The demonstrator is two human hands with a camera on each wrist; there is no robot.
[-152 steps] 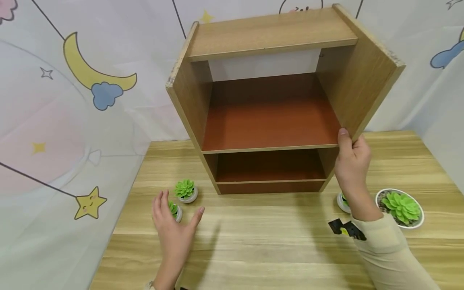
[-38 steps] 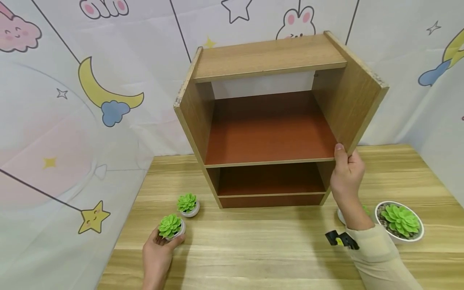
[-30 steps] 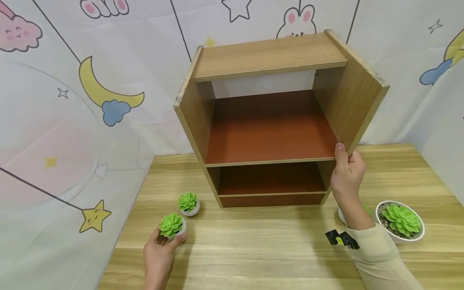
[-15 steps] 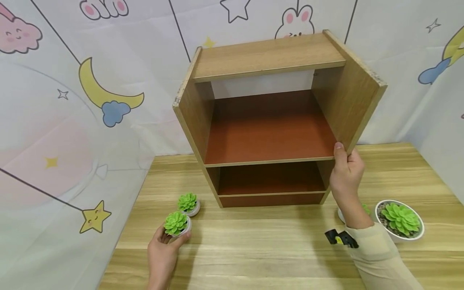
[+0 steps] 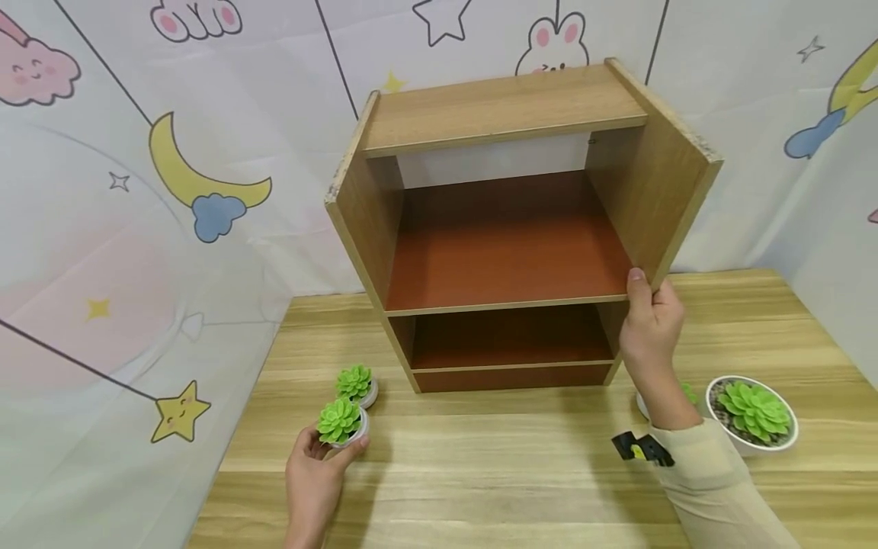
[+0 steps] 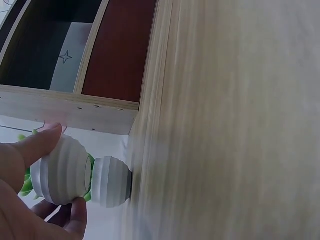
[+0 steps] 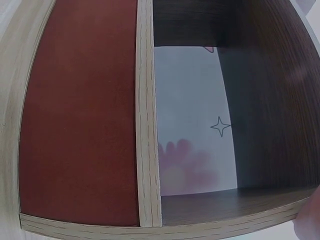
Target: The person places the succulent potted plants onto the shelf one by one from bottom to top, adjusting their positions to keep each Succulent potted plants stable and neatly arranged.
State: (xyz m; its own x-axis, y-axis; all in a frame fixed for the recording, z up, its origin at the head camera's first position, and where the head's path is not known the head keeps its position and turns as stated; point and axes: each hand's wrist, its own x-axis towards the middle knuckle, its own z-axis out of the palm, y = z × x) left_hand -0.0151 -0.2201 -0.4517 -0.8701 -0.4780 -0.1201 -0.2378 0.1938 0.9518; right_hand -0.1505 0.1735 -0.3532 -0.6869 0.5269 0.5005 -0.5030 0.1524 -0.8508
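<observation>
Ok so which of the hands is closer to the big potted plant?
The right hand. It grips the shelf unit, up and left of the big potted plant in the head view; the left hand is much farther left, holding a small potted plant.

"What sort of place is this?"

"A tabletop corner dressed like a child's room; whether it's in a home, I can't tell."

"What shows it?"

"Wrinkled pale cloth (image 5: 288, 69) hung behind the wood-grain table (image 5: 494, 465), printed with a yellow moon (image 5: 166, 156) at upper left, a rabbit (image 5: 552, 57) at top centre and a smiling star (image 5: 180, 412) at lower left. The cabinet (image 5: 507, 236) mid-frame and potted succulents (image 5: 753, 412), lower left and right, look homely too."
</observation>
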